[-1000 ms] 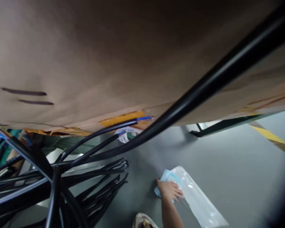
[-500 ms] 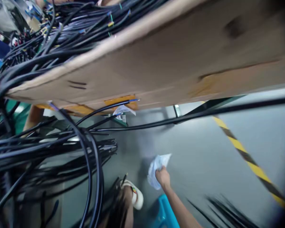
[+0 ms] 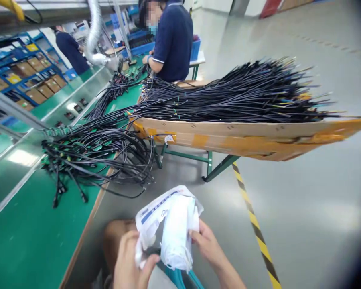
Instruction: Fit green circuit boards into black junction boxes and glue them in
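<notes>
Both my hands hold a crumpled white plastic bag (image 3: 172, 228) with a blue printed stripe, low in the view above my lap. My left hand (image 3: 129, 263) pinches the bag's left edge with closed fingers. Its right side is gripped by my right hand (image 3: 206, 245), fingers curled round the plastic. Under the bag a blue object (image 3: 180, 278) shows partly; what it is I cannot tell.
A green workbench (image 3: 24, 237) runs along the left with a tangle of black cables (image 3: 90, 152). A cardboard sheet (image 3: 243, 136) on a green stand carries a long cable bundle (image 3: 237, 96). A person in a dark shirt (image 3: 171, 40) works beyond. Yellow-black floor tape (image 3: 254, 220) runs right.
The view rose from the floor under the cardboard to the bench. My right hand lifted the bag off the floor to my lap, and my left hand came in and took hold too.
</notes>
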Demonstrator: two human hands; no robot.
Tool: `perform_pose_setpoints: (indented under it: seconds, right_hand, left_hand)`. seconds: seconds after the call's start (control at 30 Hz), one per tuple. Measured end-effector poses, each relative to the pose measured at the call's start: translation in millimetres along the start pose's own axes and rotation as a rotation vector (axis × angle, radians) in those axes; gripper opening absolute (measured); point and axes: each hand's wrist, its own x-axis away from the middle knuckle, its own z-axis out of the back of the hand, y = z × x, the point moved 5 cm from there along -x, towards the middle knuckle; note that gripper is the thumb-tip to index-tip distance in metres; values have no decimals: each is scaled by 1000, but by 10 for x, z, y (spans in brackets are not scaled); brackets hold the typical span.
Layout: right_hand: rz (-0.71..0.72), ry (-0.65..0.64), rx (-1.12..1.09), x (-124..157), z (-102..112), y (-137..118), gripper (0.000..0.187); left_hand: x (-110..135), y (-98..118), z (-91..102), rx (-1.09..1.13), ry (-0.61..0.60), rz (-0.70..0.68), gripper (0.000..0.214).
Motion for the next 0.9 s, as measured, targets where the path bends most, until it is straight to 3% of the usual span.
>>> perform_pose_setpoints:
  seconds: [0.13,0.3,0.57,0.7,0.8,0.9]
  right_hand:
    - [5,-82,-13,211,-203,-171,36]
    - [-9,-35,97,377,-377,-293,31]
    - [-40,88,244,558,-666,-343,30]
    - [4,291,375,529,-719,-396,41]
    - [54,371,465,389,-828,-395,29]
    - [53,335,424,223,-940,-363,15]
  left_hand:
    - [5,-46,-129,-390,43,-41,20]
    - [114,-12,-47,-405,50,-3,7]
    - [375,-98,52,-207,58,39,6]
    - [447,-223,44,-31,84,106,7]
    - [434,-338,-70,117,65,125,7]
    - [349,-513,-138,259,123,152,11]
